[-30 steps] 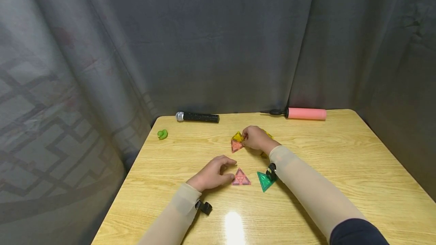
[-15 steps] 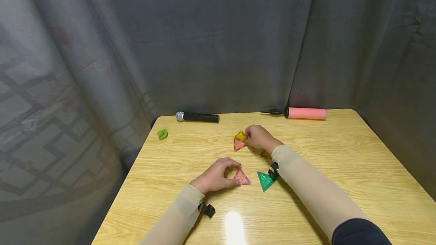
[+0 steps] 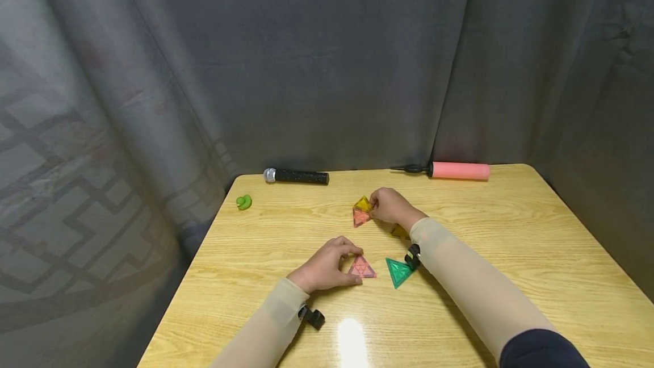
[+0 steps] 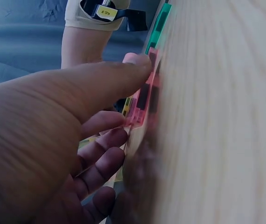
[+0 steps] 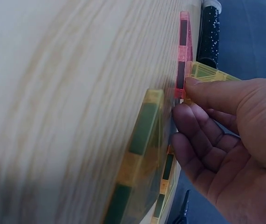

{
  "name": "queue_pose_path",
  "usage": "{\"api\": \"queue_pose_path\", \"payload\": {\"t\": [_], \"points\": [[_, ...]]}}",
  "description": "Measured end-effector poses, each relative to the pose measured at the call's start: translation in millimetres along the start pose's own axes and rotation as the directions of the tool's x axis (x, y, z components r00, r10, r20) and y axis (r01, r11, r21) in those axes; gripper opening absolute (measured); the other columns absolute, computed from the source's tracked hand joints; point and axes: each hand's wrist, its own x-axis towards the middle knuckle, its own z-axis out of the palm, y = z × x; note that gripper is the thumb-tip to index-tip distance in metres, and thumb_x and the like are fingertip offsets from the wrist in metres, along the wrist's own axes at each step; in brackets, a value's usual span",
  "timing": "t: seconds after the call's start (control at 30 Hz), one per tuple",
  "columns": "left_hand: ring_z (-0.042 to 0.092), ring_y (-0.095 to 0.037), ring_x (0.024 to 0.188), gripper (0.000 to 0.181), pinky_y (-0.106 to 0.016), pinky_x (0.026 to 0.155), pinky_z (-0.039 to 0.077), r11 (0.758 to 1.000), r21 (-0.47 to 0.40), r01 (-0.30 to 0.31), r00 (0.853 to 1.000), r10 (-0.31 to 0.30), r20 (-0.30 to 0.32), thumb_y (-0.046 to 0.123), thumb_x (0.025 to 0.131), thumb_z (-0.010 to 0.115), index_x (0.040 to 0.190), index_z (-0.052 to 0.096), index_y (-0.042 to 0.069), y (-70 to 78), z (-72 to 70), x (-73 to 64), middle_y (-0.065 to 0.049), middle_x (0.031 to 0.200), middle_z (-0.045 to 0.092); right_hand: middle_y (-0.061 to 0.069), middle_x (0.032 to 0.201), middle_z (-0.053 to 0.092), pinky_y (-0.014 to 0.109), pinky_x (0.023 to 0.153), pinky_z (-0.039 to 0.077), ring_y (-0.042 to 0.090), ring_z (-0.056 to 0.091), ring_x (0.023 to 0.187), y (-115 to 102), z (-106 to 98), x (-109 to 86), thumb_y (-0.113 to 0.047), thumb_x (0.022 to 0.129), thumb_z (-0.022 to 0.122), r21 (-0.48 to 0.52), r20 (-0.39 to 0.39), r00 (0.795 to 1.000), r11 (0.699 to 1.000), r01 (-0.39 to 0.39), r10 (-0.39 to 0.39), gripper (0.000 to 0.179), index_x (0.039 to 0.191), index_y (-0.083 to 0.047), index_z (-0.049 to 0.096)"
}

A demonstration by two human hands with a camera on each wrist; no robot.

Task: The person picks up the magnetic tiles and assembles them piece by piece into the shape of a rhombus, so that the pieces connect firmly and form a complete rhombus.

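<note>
My left hand [image 3: 329, 266] has its thumb and forefinger curled about a pink triangular magnetic tile [image 3: 362, 268] lying on the table; in the left wrist view, thumb and forefinger are at opposite ends of this tile [image 4: 143, 100]. Farther back, my right hand [image 3: 391, 207] pinches a yellow magnetic tile [image 3: 363, 204] where it meets a second pink tile [image 3: 360, 217]. The right wrist view shows the yellow tile [image 5: 212, 72] tilted up from the pink tile [image 5: 183, 56]. A green triangular tile [image 3: 398, 272] lies right of the near pink one.
Another yellow tile [image 3: 399, 232] lies under the right wrist, and one more [image 5: 166, 175] sits beyond it. Along the back edge are a black microphone [image 3: 301, 177] and a pink hand pump [image 3: 460, 171]. A small green toy [image 3: 244, 202] stands at the left.
My left hand has moved right, bringing thumb and forefinger around the near pink tile. My right hand has shifted slightly right, with the yellow tile and far pink tile moving along.
</note>
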Motion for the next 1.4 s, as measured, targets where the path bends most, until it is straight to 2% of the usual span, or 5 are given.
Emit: {"api": "queue_pose_path", "payload": {"t": [0.37, 0.7, 0.83, 1.17, 1.4], "points": [[0.048, -0.01, 0.092, 0.061, -0.024, 0.079, 0.043, 0.999, 0.021, 0.024, 1.0, -0.024, 0.002, 0.041, 0.087, 0.087, 0.139, 0.068, 0.017, -1.6, 1.1, 1.6, 0.007, 0.116, 0.055, 0.005, 0.077, 0.057, 0.036, 0.07, 0.042, 0.02, 0.05, 0.069, -1.1, 1.4, -0.9, -0.009, 0.09, 0.081, 0.0, 0.001, 1.0, 1.0, -0.016, 0.016, 0.015, 0.085, -0.009, 0.067], [0.053, -0.008, 0.105, 0.058, -0.025, 0.094, 0.049, 0.997, -0.047, 0.062, 0.998, -0.061, 0.017, 0.035, 0.085, 0.089, 0.136, 0.068, 0.016, -1.6, -2.1, -0.2, 0.009, 0.118, 0.055, 0.004, 0.072, 0.054, 0.036, 0.069, 0.043, 0.02, 0.05, 0.067, -3.0, 0.9, -3.0, -0.01, 0.091, 0.082, 0.01, 0.005, 1.0, 1.0, -0.028, 0.028, 0.017, 0.084, -0.009, 0.067], [0.054, -0.009, 0.108, 0.058, -0.026, 0.098, 0.049, 0.997, -0.056, 0.058, 0.998, -0.057, 0.015, 0.034, 0.085, 0.09, 0.135, 0.068, 0.016, -1.5, -3.2, -0.8, 0.008, 0.119, 0.056, 0.004, 0.071, 0.053, 0.035, 0.069, 0.042, 0.02, 0.05, 0.067, -2.5, 0.8, -2.4, -0.011, 0.091, 0.082, 0.013, 0.005, 1.0, 1.0, -0.026, 0.025, 0.018, 0.083, -0.01, 0.066], [0.055, -0.007, 0.105, 0.061, -0.026, 0.097, 0.049, 0.997, -0.067, 0.047, 0.999, -0.048, 0.0, 0.028, 0.086, 0.09, 0.139, 0.061, 0.016, -3.1, -4.2, -1.4, 0.007, 0.119, 0.058, 0.003, 0.073, 0.055, 0.034, 0.068, 0.042, 0.02, 0.051, 0.068, -0.1, 2.1, -0.4, -0.011, 0.09, 0.084, 0.02, -0.003, 1.0, 0.999, -0.027, 0.027, 0.018, 0.083, -0.01, 0.067], [0.058, -0.008, 0.097, 0.061, -0.024, 0.087, 0.052, 0.991, -0.133, 0.035, 0.999, -0.037, -0.018, 0.019, 0.086, 0.09, 0.139, 0.06, 0.013, -3.8, -4.0, 0.3, 0.006, 0.11, 0.062, 0.004, 0.074, 0.055, 0.035, 0.068, 0.042, 0.02, 0.05, 0.068, -1.6, 1.1, -1.3, -0.009, 0.09, 0.083, 0.023, -0.009, 1.0, 1.0, -0.011, 0.011, 0.017, 0.084, -0.009, 0.067]]}}
